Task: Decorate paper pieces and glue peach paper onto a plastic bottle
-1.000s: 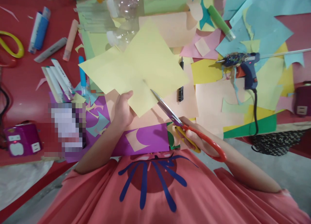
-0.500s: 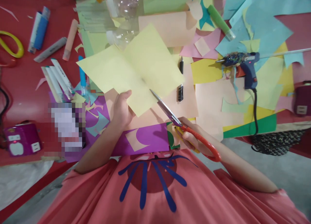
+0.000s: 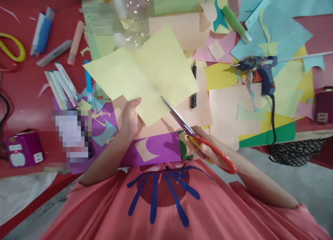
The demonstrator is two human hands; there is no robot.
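Note:
A sheet of pale yellow paper [image 3: 114,71] is pinched at its lower edge by my left hand [image 3: 131,118], thumb on top and the other fingers hidden beneath. A slit splits the sheet from its upper side towards the middle, and its right part is bent up. My right hand [image 3: 205,146] grips scissors [image 3: 179,120] with red and yellow handles. Their blades look closed together, and the tips lie at the paper's lower middle. Peach paper [image 3: 182,118] and purple paper [image 3: 166,148] lie beneath. A black pen [image 3: 193,100] is partly covered by the yellow sheet.
On the right lies a glue gun [image 3: 260,69] with a cord, over coloured paper. Markers [image 3: 63,82], a phone-like blurred object [image 3: 73,135] and a purple box [image 3: 24,148] are at left. Clear plastic bottles [image 3: 137,5] stand behind the sheet.
The raised right part of the yellow paper has shifted slightly right and down, covering more of the pen. The slit at its top looks wider. Both hands stay nearly in place.

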